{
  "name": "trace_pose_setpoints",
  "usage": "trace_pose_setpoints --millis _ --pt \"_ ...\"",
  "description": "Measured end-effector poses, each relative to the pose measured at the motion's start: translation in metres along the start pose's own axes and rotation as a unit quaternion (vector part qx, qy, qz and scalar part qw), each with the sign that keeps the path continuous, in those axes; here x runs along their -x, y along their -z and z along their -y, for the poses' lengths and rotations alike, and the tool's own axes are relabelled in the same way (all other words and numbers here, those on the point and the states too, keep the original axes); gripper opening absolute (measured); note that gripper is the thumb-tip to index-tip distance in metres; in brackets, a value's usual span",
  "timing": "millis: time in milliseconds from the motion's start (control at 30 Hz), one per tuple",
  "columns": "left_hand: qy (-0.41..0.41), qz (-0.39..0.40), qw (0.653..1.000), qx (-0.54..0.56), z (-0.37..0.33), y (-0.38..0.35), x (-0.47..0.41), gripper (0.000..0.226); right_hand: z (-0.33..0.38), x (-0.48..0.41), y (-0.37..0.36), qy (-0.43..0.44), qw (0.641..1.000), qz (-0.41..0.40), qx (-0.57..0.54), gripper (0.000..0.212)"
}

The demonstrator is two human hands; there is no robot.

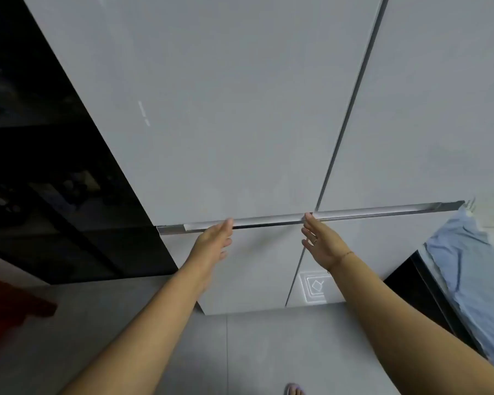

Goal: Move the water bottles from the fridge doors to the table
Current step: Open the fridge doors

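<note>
A dark shelf (40, 195) stands far left. The left fridge door (197, 124) is closed. The left hand (214, 240) reaches to the silver strip (268, 220) under it, fingers loose and straight. The right hand (321, 243), flat, touches the strip too. The right fridge door (425, 124) is closed, so the water bottles cannot be seen.

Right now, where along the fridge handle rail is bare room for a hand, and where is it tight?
The handle rail is bare between the left hand and the right hand, and again from the right hand toward the blue cloth. It is tight at the rail's right end, where the cloth lies close.
</note>
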State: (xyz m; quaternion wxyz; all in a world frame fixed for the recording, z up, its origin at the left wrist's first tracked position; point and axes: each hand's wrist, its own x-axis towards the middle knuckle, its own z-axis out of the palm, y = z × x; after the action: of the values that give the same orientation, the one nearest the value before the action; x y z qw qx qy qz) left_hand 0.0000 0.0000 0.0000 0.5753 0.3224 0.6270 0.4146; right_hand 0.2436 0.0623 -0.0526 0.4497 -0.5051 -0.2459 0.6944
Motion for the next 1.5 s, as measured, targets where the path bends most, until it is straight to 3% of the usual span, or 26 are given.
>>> trace_pose_setpoints --millis 100,233,300,500,633,867,1267,1433,1500 --pt "0.103 0.015 0.983 0.149 0.001 -0.011 -0.026 0.072 0.01 -0.015 0.0 -0.021 0.999 -0.008 -0.046 0.05" --pt "0.131 -0.009 0.965 0.229 0.004 -0.035 -0.052 0.088 0.022 -0.033 -0.005 -0.041 0.996 0.003 -0.078 0.036" --pt "0.135 -0.016 0.958 0.252 0.002 -0.049 -0.059 0.091 0.026 -0.039 -0.006 -0.051 0.993 0.009 -0.103 0.03" --pt "0.127 -0.008 0.944 0.304 -0.001 -0.077 -0.078 0.089 0.019 -0.056 -0.005 -0.066 0.979 0.005 -0.195 0.058" --pt "0.118 -0.002 0.936 0.331 -0.004 -0.087 -0.08 0.085 0.018 -0.058 -0.004 -0.076 0.983 0.002 -0.169 0.05" --pt "0.135 -0.007 0.946 0.294 -0.005 -0.091 -0.063 0.087 0.017 -0.055 -0.012 -0.071 0.986 -0.027 -0.146 0.049" --pt "0.081 0.026 0.977 0.195 -0.033 -0.065 -0.032 0.086 0.004 -0.03 -0.021 -0.046 0.987 -0.082 -0.128 0.081" --pt "0.08 0.058 0.978 0.182 -0.026 -0.062 -0.014 0.08 -0.013 0.003 -0.011 -0.034 0.983 -0.051 -0.175 0.091" --pt "0.067 0.057 0.983 0.16 -0.02 -0.061 -0.005 0.075 -0.016 0.017 -0.003 -0.037 0.975 -0.021 -0.217 0.084"
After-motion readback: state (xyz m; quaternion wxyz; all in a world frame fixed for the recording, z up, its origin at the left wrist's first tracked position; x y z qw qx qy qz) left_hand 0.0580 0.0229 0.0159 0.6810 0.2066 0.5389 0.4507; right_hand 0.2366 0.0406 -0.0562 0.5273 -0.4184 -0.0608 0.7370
